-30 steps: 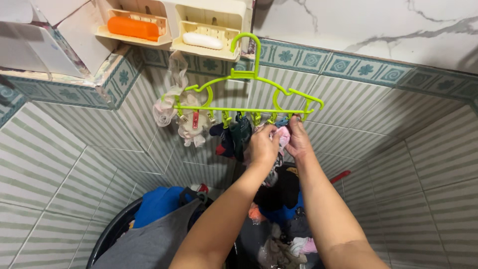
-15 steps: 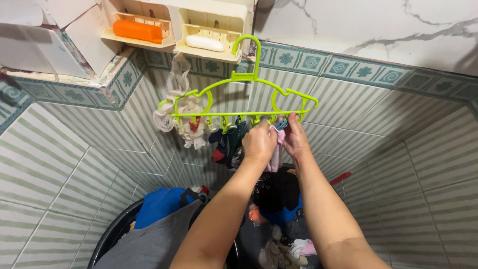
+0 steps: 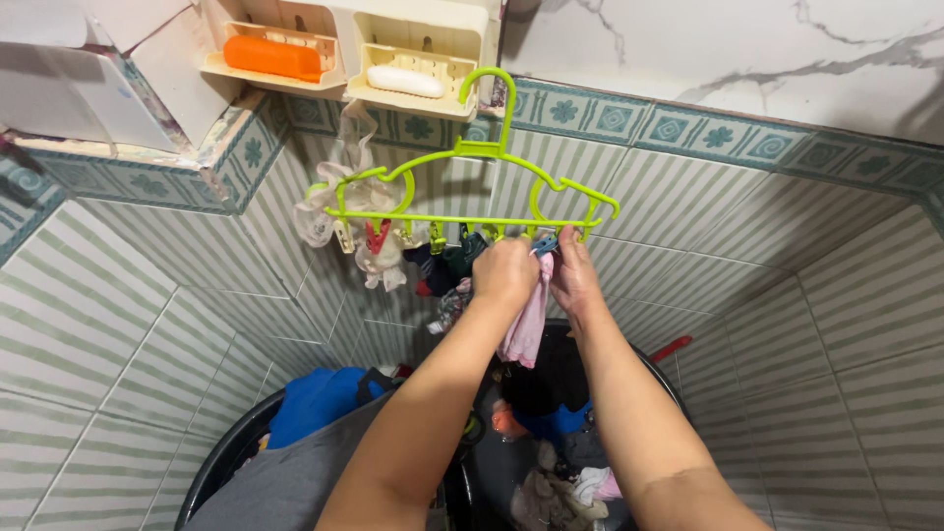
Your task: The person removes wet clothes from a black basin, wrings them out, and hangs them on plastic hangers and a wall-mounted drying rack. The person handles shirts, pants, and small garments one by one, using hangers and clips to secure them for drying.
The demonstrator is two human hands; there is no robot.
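Both hands are raised to the lower bar of a lime-green clip hanger (image 3: 462, 182) that hooks on a cream wall soap rack (image 3: 418, 59) at about 12 o'clock in the view. The left hand (image 3: 503, 273) has its grip closed on the top of a small pink cloth (image 3: 526, 320), bunching it just under the bar; the cloth hangs down from that grip toward 6 o'clock, between the two wrists. The right hand (image 3: 573, 278) sits just beside it at 3 o'clock, its grip pinched together on a blue clothes peg (image 3: 544, 243) at the cloth's upper edge, touching both. To the 9 o'clock side of the hands, dark small garments (image 3: 442, 267) hang from neighbouring pegs, and further along at 9 o'clock a pale whitish garment (image 3: 364, 231) dangles from the hanger's left end. In the soap rack lie an orange soap bar (image 3: 270, 57) and a white soap bar (image 3: 405, 81). Below the forearms, toward 6 o'clock, a black tub (image 3: 221, 462) holds mixed laundry, with a blue garment (image 3: 315, 403) and a grey garment (image 3: 295, 472) uppermost on its left. Green-striped tiles (image 3: 118, 324) cover the walls around.
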